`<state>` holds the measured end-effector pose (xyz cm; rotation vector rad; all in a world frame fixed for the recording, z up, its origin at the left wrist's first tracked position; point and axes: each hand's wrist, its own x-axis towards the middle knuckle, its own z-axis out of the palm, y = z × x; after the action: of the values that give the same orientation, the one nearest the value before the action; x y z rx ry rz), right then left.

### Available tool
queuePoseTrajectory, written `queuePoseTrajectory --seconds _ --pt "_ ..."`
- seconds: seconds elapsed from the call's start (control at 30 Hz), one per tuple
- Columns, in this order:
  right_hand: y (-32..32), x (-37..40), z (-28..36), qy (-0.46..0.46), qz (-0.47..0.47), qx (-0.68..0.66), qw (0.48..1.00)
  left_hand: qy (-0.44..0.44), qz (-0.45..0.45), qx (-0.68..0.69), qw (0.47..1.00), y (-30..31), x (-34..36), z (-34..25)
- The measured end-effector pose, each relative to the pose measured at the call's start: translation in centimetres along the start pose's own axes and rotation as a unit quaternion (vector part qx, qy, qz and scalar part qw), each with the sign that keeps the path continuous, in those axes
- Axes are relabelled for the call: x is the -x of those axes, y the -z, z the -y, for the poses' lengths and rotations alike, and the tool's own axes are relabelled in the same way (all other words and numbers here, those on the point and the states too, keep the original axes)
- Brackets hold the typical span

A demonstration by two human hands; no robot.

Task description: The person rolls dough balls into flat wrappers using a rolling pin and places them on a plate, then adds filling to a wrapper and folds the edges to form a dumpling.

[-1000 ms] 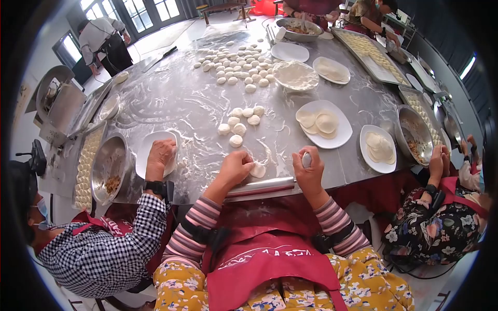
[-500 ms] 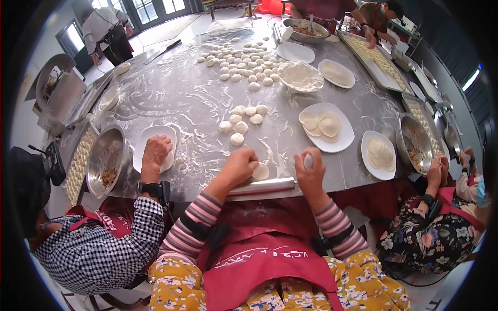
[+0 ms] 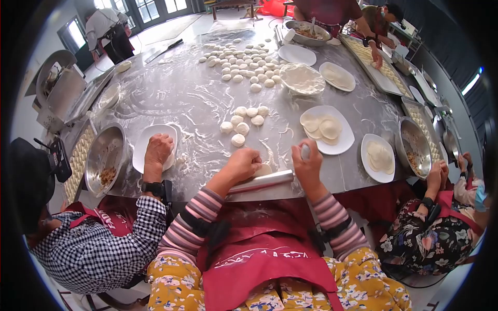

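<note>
A metal rolling pin (image 3: 267, 180) lies at a slant along the table's near edge. My right hand (image 3: 309, 168) is closed at its right end, and a pale grey rounded end shows at the top of the fist. My left hand (image 3: 241, 165) is closed in a pinch at the edge of a small dough round (image 3: 263, 170), which the hand partly covers. The pin touches or overlaps the near side of that round. Beyond my hands sits a small cluster of dough pieces (image 3: 240, 127). To the right, a white plate (image 3: 342, 146) holds rolled wrappers (image 3: 329, 127).
Many dough pieces (image 3: 249, 62) lie farther back near a bowl of flour (image 3: 302, 79). A co-worker's hand (image 3: 158, 150) is over a plate at left, beside a filling bowl (image 3: 116, 140). At right are a wrapper plate (image 3: 378, 157), another filling bowl (image 3: 414, 140) and dumpling trays (image 3: 381, 67).
The right end of the rolling pin has swung away from me, with my right hand rising slightly. The pin now covers more of the dough round. My left hand stays nearly in place.
</note>
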<state>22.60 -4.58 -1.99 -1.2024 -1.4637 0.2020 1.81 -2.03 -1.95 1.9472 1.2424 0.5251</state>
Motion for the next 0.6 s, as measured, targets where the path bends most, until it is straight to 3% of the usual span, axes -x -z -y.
queuePoseTrajectory --seconds 0.07,0.13,0.17,0.23,0.33,0.47,0.57,0.6 --pt "1.4 1.6 0.8 0.016 -0.006 -0.010 1.000 -0.015 -0.026 0.006 1.000 0.1 0.6 0.4" --pt "1.8 1.7 1.7 0.031 -0.021 -0.012 0.999 0.098 0.011 0.177 0.979 0.3 1.5 0.0" --pt "1.2 1.5 1.1 0.026 -0.024 -0.011 0.999 0.100 0.016 0.175 0.979 0.3 1.5 0.0" --pt "-0.6 0.0 -0.4 -0.004 -0.012 -0.029 0.999 0.014 0.036 0.026 0.999 0.6 1.2 -0.4" --pt "-2.2 -2.2 -1.1 0.022 -0.012 -0.010 1.000 0.014 0.006 -0.089 0.996 0.5 0.1 -1.4" --pt "-2.4 -0.8 -3.2 0.091 -0.027 0.051 0.994 0.008 0.050 -0.059 0.997 -0.4 -0.8 -0.4" --pt "0.2 1.7 -2.3 0.100 -0.025 0.073 0.992 -0.014 -0.030 -0.031 0.999 -1.3 0.2 1.1" --pt "1.2 3.2 -2.3 0.017 -0.006 0.016 1.000 -0.006 -0.034 -0.013 0.999 -1.2 0.6 1.2"
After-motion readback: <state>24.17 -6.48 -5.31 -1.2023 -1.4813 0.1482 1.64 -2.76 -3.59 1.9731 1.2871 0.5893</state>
